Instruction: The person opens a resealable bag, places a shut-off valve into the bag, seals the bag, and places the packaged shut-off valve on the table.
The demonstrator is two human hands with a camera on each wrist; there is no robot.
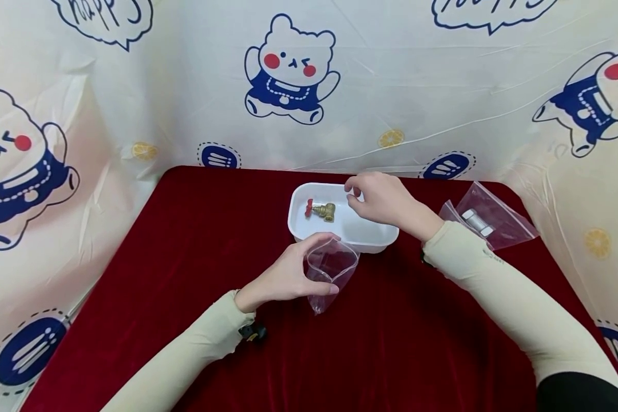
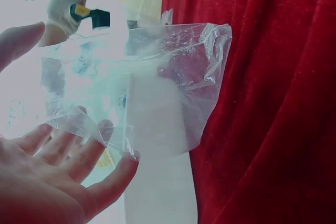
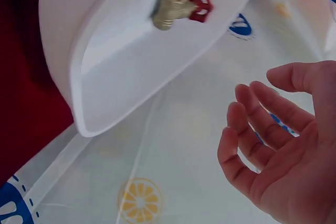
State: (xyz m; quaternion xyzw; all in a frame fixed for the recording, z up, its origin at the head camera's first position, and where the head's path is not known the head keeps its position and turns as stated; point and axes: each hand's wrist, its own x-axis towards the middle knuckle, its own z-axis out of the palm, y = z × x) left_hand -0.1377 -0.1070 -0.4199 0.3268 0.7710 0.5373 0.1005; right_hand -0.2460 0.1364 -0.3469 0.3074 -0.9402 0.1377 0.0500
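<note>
A clear plastic zip bag point(image 1: 332, 266) hangs with its mouth spread wide, its bottom corner just above the red cloth. My left hand point(image 1: 290, 272) holds it by the mouth, thumb on the near side and fingers on the far side; the left wrist view shows the bag point(image 2: 157, 87) with nothing inside. Over the right end of a white plastic tray point(image 1: 363, 232) hovers my right hand point(image 1: 383, 197), its fingers loosely bent and holding nothing. A brass valve point(image 1: 327, 212) with a red handwheel point(image 3: 199, 5) lies in the tray's left part, apart from both hands.
To the right, beside my right forearm, another clear zip bag point(image 1: 512, 220) lies on the cloth with a white cylindrical fitting point(image 1: 477, 222) in it. Dark red cloth point(image 1: 211, 229) covers the table. A printed white curtain point(image 1: 185, 74) hangs behind it.
</note>
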